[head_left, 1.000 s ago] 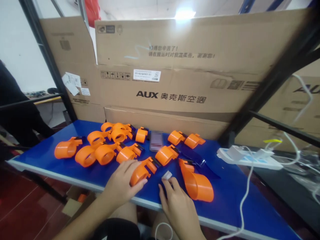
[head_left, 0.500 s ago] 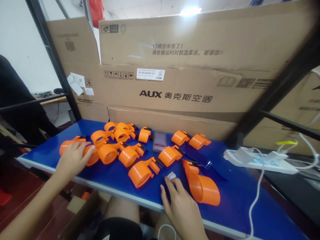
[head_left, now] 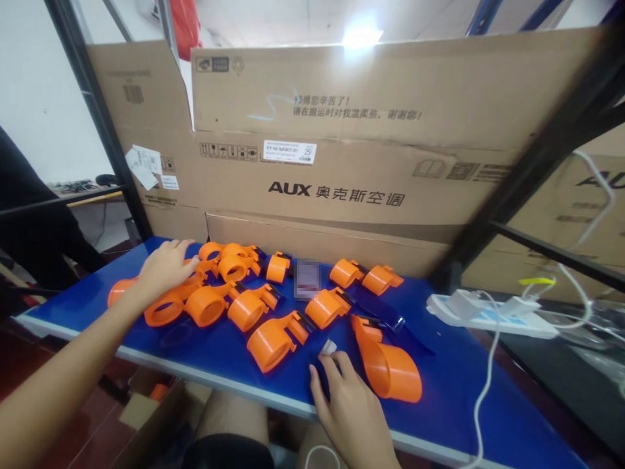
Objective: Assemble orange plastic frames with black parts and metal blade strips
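Observation:
Orange tape dispensers (head_left: 271, 341), several with dark ends, lie across the blue tabletop (head_left: 205, 345). My left hand (head_left: 168, 266) reaches over the left cluster, fingers stretched and nothing visible in its grasp. Beneath and beside it are several orange rings, partly covered by the hand and forearm. My right hand (head_left: 349, 397) rests near the front edge, fingers bent with a gap between thumb and index finger. At its fingertips is a small whitish, translucent piece (head_left: 328, 347). To its right lies a larger orange dispenser (head_left: 393, 370) with a wide curved band.
A cardboard panel (head_left: 336, 163) stands upright behind the table. A white power strip (head_left: 493, 314) with plugs and cables lies at the right. A dark blue flat strip (head_left: 395, 319) and a blurred small card (head_left: 307, 280) lie among the dispensers. Someone in dark clothing (head_left: 34, 208) stands at far left.
My left hand has moved away from the front-left dispensers, farther back and slightly right, uncovering a ring. My right hand stays by the whitish piece. The view has shifted slightly.

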Motion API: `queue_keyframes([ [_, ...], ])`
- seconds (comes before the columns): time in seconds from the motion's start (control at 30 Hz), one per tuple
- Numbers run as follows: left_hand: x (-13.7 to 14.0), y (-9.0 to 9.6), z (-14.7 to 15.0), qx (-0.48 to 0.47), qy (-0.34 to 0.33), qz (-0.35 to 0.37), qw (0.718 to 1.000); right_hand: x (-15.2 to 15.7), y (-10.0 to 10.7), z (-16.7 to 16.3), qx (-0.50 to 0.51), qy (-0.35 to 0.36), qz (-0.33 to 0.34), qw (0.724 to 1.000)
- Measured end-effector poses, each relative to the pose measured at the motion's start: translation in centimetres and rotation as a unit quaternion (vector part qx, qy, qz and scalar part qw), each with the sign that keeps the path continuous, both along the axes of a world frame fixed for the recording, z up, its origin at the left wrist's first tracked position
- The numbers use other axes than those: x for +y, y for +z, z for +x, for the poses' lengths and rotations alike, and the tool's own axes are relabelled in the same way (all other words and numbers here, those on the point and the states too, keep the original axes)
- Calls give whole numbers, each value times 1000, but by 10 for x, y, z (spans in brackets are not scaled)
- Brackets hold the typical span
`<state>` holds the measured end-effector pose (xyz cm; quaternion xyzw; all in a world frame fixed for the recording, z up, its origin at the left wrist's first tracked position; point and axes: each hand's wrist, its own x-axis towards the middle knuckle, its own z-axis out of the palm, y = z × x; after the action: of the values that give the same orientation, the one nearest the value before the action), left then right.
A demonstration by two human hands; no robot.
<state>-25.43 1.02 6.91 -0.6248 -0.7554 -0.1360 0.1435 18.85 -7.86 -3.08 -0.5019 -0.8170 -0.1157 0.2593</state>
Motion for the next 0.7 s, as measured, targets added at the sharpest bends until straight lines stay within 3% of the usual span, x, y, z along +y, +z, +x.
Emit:
queue_keyframes([
  [0.13, 63, 0, 7, -13, -36, -52, 998, -1, 0, 0, 4, 2, 0, 1000],
  [0.27, 94, -8, 2, -28, -58, -84, 994, 0, 1, 2, 15, 15, 2, 1000],
  [0.7, 81, 12, -39, -44, -39, -51, 997, 0, -1, 2, -3, 3, -13, 1000],
])
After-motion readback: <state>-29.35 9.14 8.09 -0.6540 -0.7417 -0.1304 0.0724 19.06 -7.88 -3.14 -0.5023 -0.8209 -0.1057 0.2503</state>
